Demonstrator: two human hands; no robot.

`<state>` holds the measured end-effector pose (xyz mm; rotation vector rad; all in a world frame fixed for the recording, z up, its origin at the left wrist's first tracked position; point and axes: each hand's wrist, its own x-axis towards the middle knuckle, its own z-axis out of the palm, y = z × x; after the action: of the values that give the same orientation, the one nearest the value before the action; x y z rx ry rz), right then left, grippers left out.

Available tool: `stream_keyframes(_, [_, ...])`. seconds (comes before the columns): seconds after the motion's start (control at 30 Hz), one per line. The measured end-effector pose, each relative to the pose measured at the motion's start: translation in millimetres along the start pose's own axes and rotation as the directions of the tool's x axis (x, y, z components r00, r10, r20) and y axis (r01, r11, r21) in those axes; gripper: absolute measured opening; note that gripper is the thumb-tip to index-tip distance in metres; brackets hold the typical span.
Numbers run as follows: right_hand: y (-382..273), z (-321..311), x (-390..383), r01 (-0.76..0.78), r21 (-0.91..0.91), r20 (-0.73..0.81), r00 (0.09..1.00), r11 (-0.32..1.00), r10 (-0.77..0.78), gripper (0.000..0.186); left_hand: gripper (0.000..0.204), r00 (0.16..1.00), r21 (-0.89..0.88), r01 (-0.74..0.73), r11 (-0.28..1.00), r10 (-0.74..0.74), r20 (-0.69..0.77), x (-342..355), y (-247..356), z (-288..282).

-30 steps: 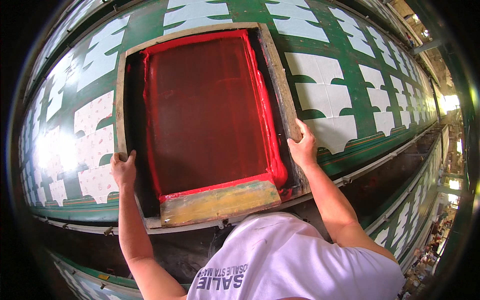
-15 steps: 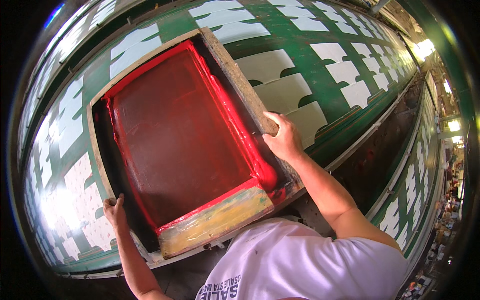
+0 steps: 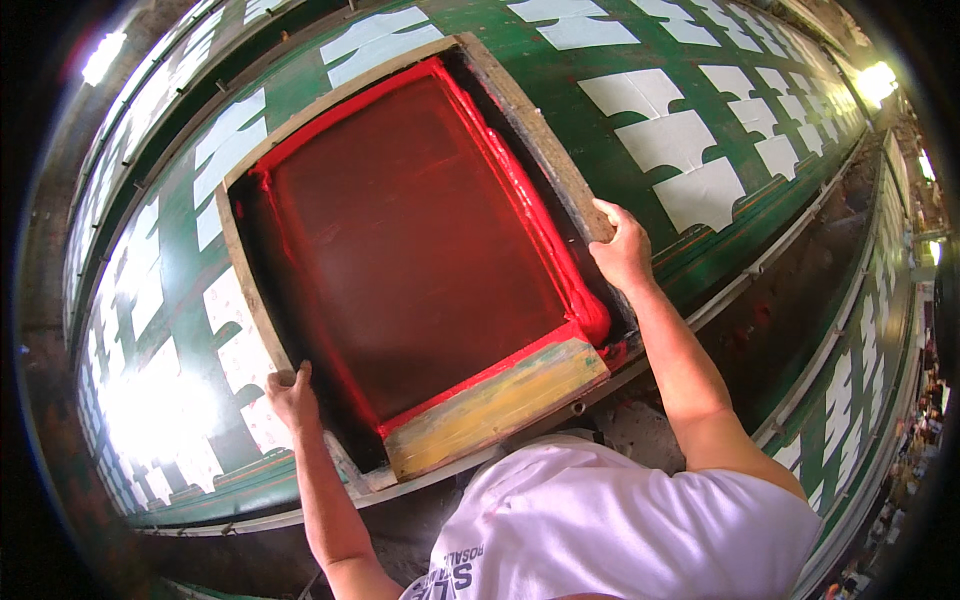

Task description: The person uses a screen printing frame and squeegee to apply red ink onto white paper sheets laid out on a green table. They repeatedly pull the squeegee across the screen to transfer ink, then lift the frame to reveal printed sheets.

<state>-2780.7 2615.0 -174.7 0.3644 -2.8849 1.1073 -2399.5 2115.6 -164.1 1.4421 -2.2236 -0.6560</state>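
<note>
Both my hands hold a wooden-framed printing screen (image 3: 420, 260), tilted slantwise across the view. My left hand (image 3: 294, 398) is closed on its left rail near the close end, thumb on top. Further up, my right hand (image 3: 622, 248) is wrapped round the right rail. Wet red ink (image 3: 535, 215) edges the dark mesh, thickest along the right side. Across the screen's near end lies a broad, paint-stained wooden board (image 3: 495, 410), like a squeegee, with red ink along its far edge. Whether the screen rests on the table or hangs just above it, I cannot tell.
The long green table (image 3: 560, 85) carries rows of white cut pieces (image 3: 665, 140) with curved notches. Beside the left rail, some pieces (image 3: 245, 350) bear small prints. A metal rail (image 3: 770, 260) runs along the near edge. Another table with similar pieces (image 3: 850, 380) stands at right.
In the view, the screen, the board and both hands have shifted right and slightly up. Both hands keep their hold on the rails.
</note>
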Motion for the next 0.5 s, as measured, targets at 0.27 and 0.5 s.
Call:
stream_keyframes(0.27, [76.3, -42.2, 31.8, -0.060, 0.108, 0.019, 0.998, 0.992, 0.058, 0.070, 0.044, 0.999, -0.057, 0.038, 0.998, -0.038, 0.000, -44.1, 64.7, 56.6])
stream_keyframes(0.5, [103.8, -57.3, 41.2, -0.013, 0.142, 0.032, 0.999, 0.990, 0.009, 0.070, 0.047, 0.999, 0.010, 0.021, 1.000, -0.021, 0.040, -55.9, 85.3, 66.7])
